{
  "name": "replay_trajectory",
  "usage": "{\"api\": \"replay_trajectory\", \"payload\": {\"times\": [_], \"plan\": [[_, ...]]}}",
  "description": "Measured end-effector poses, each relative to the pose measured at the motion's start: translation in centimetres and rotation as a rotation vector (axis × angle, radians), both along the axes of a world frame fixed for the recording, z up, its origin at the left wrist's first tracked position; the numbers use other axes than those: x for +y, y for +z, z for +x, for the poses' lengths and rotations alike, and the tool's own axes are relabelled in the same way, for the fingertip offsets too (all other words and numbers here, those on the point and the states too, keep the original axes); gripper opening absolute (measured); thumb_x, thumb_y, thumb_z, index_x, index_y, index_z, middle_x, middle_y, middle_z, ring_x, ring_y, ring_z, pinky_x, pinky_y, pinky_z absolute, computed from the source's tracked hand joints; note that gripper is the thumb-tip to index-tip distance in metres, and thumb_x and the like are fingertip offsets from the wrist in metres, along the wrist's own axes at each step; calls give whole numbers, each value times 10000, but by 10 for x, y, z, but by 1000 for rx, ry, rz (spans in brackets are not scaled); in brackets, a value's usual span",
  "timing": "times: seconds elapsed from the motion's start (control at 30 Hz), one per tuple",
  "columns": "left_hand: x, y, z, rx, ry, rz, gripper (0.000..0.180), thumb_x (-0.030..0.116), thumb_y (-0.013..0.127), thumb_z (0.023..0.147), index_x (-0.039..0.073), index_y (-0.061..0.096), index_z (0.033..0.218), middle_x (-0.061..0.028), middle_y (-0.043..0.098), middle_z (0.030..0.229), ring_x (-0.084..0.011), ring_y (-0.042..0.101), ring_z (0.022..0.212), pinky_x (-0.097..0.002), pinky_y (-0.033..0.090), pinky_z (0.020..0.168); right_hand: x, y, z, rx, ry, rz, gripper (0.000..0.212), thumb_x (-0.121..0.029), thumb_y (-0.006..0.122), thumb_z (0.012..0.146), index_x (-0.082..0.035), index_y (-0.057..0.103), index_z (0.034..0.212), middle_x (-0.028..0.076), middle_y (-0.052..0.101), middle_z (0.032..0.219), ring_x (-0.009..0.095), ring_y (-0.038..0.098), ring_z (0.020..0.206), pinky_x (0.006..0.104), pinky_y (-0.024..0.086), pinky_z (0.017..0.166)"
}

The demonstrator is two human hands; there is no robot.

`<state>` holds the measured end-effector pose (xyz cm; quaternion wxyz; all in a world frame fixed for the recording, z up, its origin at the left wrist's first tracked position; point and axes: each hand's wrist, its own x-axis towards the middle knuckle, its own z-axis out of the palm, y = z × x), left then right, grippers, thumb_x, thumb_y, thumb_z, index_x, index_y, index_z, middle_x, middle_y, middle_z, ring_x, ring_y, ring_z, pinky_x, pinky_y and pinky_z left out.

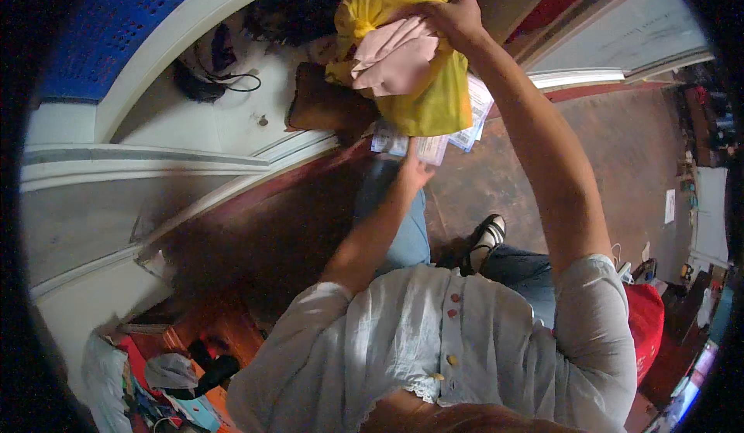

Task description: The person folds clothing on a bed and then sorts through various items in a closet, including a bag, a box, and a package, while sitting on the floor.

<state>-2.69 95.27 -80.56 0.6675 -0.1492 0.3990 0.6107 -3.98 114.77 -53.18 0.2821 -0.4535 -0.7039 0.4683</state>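
Left hand – forearm angled inward, fingers at lower edge of yellow bag, partly hidden; grip cannot be told. Printed sheets: flat, thin, below bag. Yellow bag: limp, creased, bunched at upper left. Pink cloth: soft, folded, against bag. Right hand – arm outstretched, wrist bent, clamped on bag's upper edge, well apart from left.

Soft bright-yellow bag: upper edge gripped by right hand. Crumpled pale-pink cloth: against the bag. Left hand: beneath the bag, beside white-and-lilac printed papers; grip unclear. Blue perforated panel: upper left. Black-strapped sandal: on one foot.
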Motion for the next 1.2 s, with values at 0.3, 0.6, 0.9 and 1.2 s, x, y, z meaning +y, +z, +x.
{"api": "replay_trajectory", "payload": {"times": [0.3, 0.6, 0.9, 1.2], "plan": [[32, -35, -28, -131, 375, 209, 473, 340, 499, 815, 88, 386, 1198, -123, 417, 1214, -243, 378, 1128, -443, 308, 927, -65, 103, 186, 235, -127, -95, 367, -249, 642, 699, 27, 552, 924, 109, 597, 827, 150, 591, 725, 254, 476, 627], [48, 1, -29, -38, 257, -44, 430, 138, 526, 799, 33, 390, 1193, -133, 471, 1159, -311, 454, 1064, -456, 395, 878, -251, 170, 448, -402, -784, 95, 387, -221, 610, 723, 11, 505, 1014, 111, 555, 944, 174, 536, 851, 280, 430, 723], [44, -34, -56, 22, 247, 75, 372, 60, 443, 847, 57, 365, 1210, -116, 468, 1168, -255, 475, 1052, -389, 412, 887, -348, 189, 568, -1147, -1106, 149, 422, -193, 579, 747, -4, 457, 1104, 112, 512, 1060, 197, 481, 978, 305, 383, 820], [15, 59, 51, 408, -501, 375, 398, 12, 575, 753, 6, 440, 1127, -64, 526, 1084, -152, 503, 971, -301, 412, 831, -169, 9, 405, -382, -484, -98, 468, -165, 547, 771, -20, 409, 1194, 114, 470, 1176, 221, 426, 1105, 330, 337, 916]]}}
